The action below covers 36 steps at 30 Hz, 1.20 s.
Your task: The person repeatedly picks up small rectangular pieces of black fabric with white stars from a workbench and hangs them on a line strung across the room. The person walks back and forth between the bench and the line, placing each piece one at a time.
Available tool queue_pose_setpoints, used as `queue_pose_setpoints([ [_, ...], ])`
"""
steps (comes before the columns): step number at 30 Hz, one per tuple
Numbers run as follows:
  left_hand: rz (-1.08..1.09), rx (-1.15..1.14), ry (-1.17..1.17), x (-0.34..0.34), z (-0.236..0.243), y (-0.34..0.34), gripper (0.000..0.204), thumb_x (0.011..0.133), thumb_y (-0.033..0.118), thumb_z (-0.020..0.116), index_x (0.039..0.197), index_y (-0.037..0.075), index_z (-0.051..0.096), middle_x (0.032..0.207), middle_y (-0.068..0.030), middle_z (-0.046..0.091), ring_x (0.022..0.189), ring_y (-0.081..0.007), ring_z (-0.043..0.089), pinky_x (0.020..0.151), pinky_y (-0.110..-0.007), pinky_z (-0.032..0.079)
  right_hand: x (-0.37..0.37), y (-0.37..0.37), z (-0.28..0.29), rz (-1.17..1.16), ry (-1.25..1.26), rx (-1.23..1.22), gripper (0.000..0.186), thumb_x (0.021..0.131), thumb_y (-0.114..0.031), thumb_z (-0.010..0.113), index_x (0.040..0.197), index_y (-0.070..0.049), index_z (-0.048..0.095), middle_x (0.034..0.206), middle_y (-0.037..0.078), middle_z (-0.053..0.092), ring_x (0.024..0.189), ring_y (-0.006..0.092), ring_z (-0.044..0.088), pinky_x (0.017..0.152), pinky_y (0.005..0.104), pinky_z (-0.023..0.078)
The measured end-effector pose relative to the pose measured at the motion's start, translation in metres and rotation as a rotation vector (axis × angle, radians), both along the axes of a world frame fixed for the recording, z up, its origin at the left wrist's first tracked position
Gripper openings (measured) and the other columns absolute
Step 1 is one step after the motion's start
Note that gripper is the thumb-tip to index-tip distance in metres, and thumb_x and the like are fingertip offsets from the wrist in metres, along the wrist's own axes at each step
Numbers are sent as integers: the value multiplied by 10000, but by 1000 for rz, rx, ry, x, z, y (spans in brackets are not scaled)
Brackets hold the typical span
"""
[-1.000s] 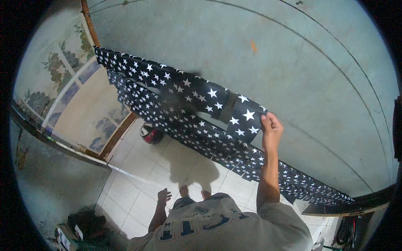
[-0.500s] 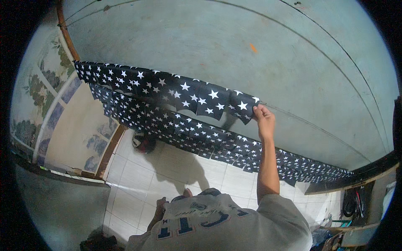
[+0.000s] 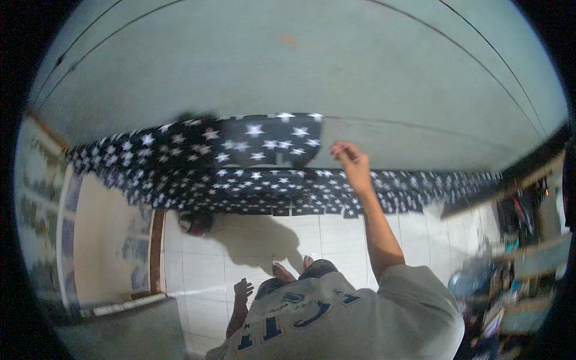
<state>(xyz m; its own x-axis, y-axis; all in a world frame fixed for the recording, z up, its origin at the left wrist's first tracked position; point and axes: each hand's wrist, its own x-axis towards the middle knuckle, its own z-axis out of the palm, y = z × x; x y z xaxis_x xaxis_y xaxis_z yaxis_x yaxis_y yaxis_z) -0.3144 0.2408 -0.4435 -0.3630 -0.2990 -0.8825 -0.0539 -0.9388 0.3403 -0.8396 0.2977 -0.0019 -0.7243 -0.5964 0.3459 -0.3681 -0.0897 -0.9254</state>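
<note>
A black strip with white stars (image 3: 264, 141) runs along the grey-green wall, its upper row ending near the middle. My right hand (image 3: 353, 159) is raised just past that end, apart from it. Its fingers are loosely bent and slightly blurred, with nothing visible in them. Below hangs a longer starred strip (image 3: 336, 186), reaching farther right and passing behind my right forearm. My left hand (image 3: 243, 289) hangs low beside my body, fingers spread, holding nothing.
A dark round object with red and white (image 3: 196, 222) sits on the white tiled floor (image 3: 342, 240) by the wall. A patterned panel (image 3: 108, 234) stands at the left. Cluttered shelves (image 3: 534, 270) are on the right. Thin lines cross the wall (image 3: 252, 60).
My right hand has let go of the upper strip's end and drawn off slightly left. My view has turned, so the strips appear more level. My left hand shows more fully.
</note>
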Motion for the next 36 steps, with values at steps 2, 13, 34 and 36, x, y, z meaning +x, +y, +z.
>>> queue_pose_setpoints([
  [2, -279, -175, -183, -14, -9, -2, 378, 778, 453, 509, 1060, 203, 536, 929, -115, 610, 774, -291, 616, 646, -462, 484, 6, 37, -52, -48, -13, 196, 148, 834, -119, 575, 921, -5, 612, 835, 73, 641, 788, 133, 576, 734, 286, 453],
  [13, -717, -194, -203, -134, -1, -6, 381, 835, 358, 483, 1153, 149, 465, 1052, -140, 547, 969, -342, 558, 781, -511, 471, 133, 356, -317, 65, -360, 1054, 311, 735, -311, 618, 938, -80, 664, 920, 158, 647, 858, 290, 620, 789, 387, 484],
  [34, -1944, -514, 192, -614, 85, 457, 386, 876, 317, 472, 1107, 8, 475, 1074, -165, 570, 898, -264, 582, 743, -384, 483, 194, 734, -324, -1462, -1073, 378, 225, 760, -191, 582, 824, 18, 639, 680, 120, 645, 572, 171, 626, 496, 296, 506],
  [36, -2049, -490, 191, -644, 57, 467, 395, 867, 305, 484, 1130, 9, 475, 1051, -165, 568, 900, -266, 577, 769, -387, 479, 204, 727, -349, -1455, -1147, 303, 221, 764, -182, 581, 837, 19, 636, 688, 106, 646, 577, 170, 626, 466, 281, 499],
])
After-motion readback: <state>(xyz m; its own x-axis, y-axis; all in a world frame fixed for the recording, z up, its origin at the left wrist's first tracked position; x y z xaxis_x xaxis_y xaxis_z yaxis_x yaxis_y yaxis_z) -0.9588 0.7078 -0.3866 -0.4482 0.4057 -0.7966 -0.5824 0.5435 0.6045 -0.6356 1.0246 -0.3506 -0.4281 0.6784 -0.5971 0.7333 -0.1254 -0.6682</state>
